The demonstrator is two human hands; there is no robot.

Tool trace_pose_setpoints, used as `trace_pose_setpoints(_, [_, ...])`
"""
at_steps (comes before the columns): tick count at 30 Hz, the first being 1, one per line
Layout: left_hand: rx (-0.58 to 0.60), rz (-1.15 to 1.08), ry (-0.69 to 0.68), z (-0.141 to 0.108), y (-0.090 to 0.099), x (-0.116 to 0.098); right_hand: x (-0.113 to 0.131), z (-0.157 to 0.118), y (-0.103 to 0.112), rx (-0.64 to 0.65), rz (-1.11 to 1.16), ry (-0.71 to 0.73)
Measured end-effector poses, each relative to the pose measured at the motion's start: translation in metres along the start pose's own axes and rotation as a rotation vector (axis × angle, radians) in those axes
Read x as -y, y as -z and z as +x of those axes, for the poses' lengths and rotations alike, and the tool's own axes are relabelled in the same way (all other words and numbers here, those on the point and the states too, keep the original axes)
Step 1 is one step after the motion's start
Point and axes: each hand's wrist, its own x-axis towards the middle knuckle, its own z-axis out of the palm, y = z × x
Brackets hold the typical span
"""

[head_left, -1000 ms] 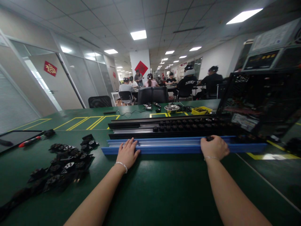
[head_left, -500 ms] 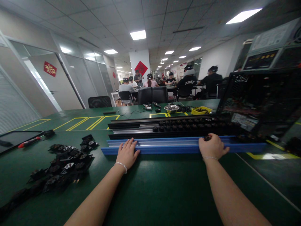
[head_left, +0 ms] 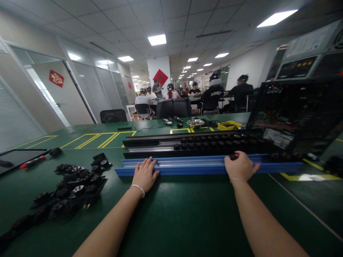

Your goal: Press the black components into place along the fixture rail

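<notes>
A long blue channel rail (head_left: 187, 169) lies crosswise on the green table in front of me. My left hand (head_left: 144, 174) rests over its left part, fingers stretched out across the near edge and thumb apart. Farther right, my right hand (head_left: 240, 167) is closed, its fingers on a small black piece (head_left: 234, 156) at the channel; most of that piece is hidden behind the fingers. More dark pieces (head_left: 285, 157) sit at the right end of the blue rail. Just behind it lie black rails (head_left: 142, 144) with rows of black modules (head_left: 209, 142).
Several loose black modules (head_left: 77, 185) lie in a pile at the left. A red-handled screwdriver (head_left: 32, 162) is beyond them. At the back stand a metal bowl (head_left: 195, 123) and a yellow tray (head_left: 229, 125). An open computer case (head_left: 297, 110) rises at the right. People sit farther off.
My right hand has shifted slightly left along the blue rail with the small black piece. My left hand stays in place.
</notes>
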Motion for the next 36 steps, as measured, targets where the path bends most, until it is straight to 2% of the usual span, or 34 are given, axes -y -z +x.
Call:
trace_pose_setpoints(22, [0.003, 0.007, 0.004, 0.0008, -0.0018, 0.0004, -0.0001, -0.0028, -0.0060, 0.031, -0.022, 0.079])
trace_pose_setpoints(36, [-0.007, 0.007, 0.000, 0.0007, -0.0023, 0.0003, 0.0076, -0.0077, 0.0008, 0.045, -0.033, 0.112])
